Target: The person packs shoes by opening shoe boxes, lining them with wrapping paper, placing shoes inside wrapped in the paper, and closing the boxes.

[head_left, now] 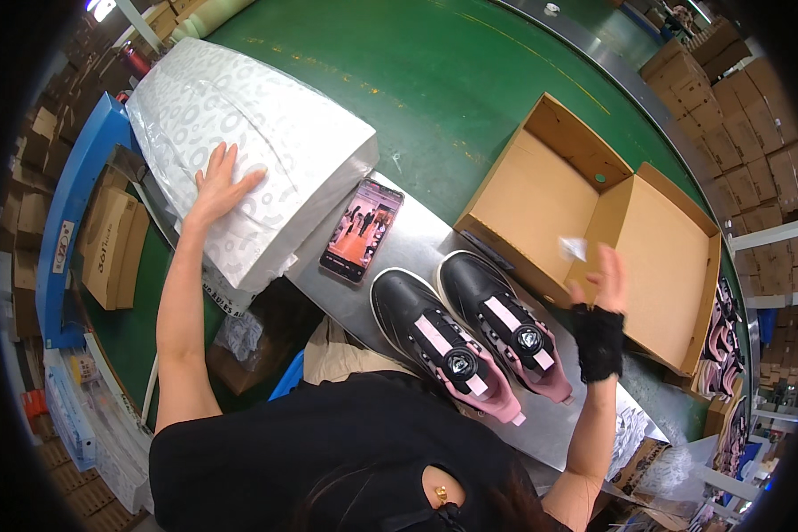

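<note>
Left hand (224, 189): fingers spread, palm down on white patterned bundle (270, 137), left side of metal table (430, 222). Right hand (605, 285), black wrist wrap (599, 341): fingers apart, blurred, over near part of brown shoebox (674, 257), lid laid back. Small pale packet (573, 248) just beyond fingertips, slightly left; whether resting in box or airborne, cannot tell. Black-and-pink shoes (510, 324): paired, toes far, between shoebox and person. Phone (363, 230), screen lit: between bundle and shoes.
</note>
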Action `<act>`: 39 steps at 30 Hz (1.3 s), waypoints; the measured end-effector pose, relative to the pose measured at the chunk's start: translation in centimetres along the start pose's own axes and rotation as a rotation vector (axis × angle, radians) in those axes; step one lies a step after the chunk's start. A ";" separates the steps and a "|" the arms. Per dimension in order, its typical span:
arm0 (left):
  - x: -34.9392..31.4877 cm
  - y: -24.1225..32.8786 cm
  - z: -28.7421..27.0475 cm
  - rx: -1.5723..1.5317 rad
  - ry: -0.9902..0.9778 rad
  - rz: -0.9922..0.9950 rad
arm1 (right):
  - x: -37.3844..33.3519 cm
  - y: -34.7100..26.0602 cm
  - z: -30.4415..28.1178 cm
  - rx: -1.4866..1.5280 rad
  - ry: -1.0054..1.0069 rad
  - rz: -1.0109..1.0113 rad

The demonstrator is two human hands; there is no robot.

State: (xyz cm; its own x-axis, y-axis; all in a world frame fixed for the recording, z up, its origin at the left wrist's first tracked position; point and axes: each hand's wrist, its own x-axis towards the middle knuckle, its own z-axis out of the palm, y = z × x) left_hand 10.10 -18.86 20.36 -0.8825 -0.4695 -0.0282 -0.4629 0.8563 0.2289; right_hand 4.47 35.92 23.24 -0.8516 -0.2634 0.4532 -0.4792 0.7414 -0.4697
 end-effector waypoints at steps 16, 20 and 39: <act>1.3 1.7 -1.3 -0.040 0.550 0.120 | -1.8 4.2 -0.8 -0.368 -0.509 -0.014; 0.9 -0.1 -10.4 0.052 1.008 0.153 | -1.0 4.3 0.4 -0.387 -0.570 -0.066; -7.1 44.4 -11.7 -1.005 0.083 1.195 | 9.0 -2.3 -8.8 0.773 0.435 0.364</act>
State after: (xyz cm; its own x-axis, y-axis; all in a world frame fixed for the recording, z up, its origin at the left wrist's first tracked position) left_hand -3.21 19.94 42.13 -0.6616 0.3132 0.6814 0.7497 0.2537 0.6113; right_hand -0.20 37.28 35.03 -0.8973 0.2705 0.3489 -0.3404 0.0793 -0.9369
